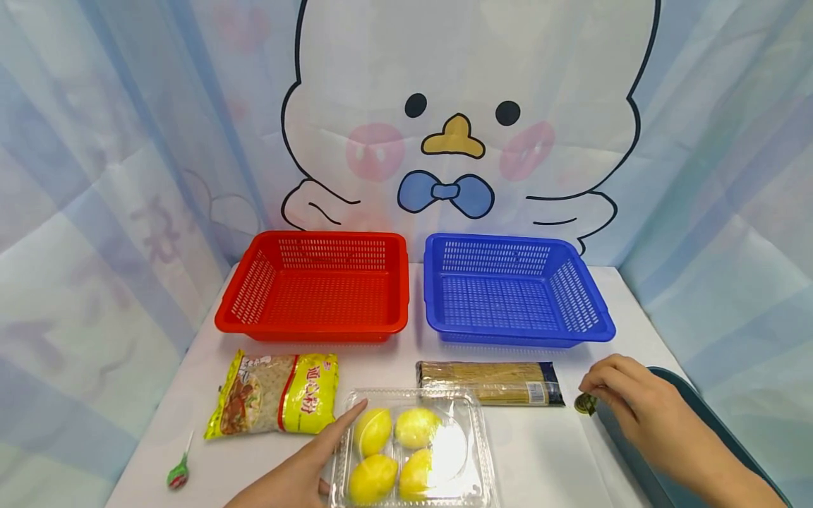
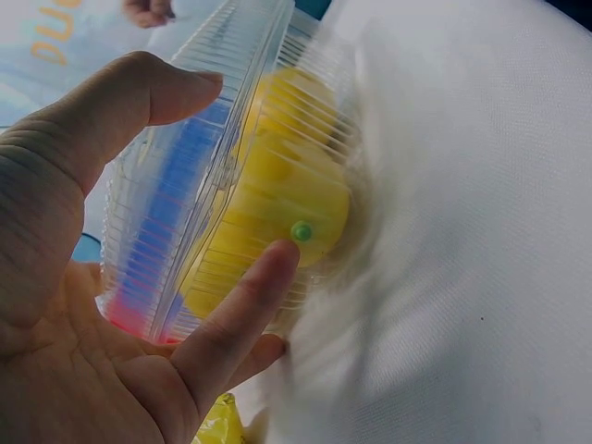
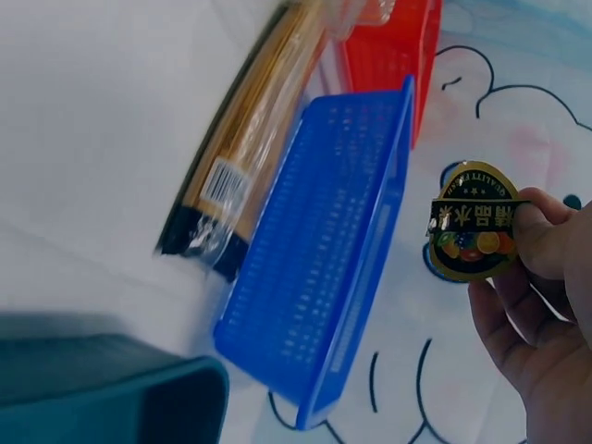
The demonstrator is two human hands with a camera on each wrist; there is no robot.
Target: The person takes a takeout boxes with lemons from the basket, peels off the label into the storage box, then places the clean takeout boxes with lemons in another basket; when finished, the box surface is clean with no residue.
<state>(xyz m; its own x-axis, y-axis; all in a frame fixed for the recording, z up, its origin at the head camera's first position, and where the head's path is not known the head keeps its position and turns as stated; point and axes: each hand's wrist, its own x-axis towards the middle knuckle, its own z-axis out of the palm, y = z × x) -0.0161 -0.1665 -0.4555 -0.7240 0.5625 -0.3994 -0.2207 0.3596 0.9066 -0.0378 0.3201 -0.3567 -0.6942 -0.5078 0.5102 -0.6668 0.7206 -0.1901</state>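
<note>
A clear plastic clamshell box [image 1: 473, 451] of yellow lemons [image 1: 372, 480] stands at the front middle. My left hand [image 1: 308, 462] rests at its left side, fingers extended, with the thumb by the lid and a fingertip low against the side in the left wrist view [image 2: 139, 324]. At the right, my right hand [image 1: 641, 406] pinches a round black-and-gold fruit sticker [image 3: 474, 222] between thumb and fingers. Its printed face, with Chinese characters and a picture of fruit, shows in the right wrist view. The sticker is over the near-left rim of a teal bin [image 1: 682, 384].
A red basket [image 1: 317, 331] and a blue basket [image 1: 521, 335] stand side by side at the back. Before them lie a yellow noodle bag [image 1: 279, 395] and a flat pack of long noodles [image 1: 489, 381], partly behind the lemon box. A lollipop [image 1: 178, 474] lies front left.
</note>
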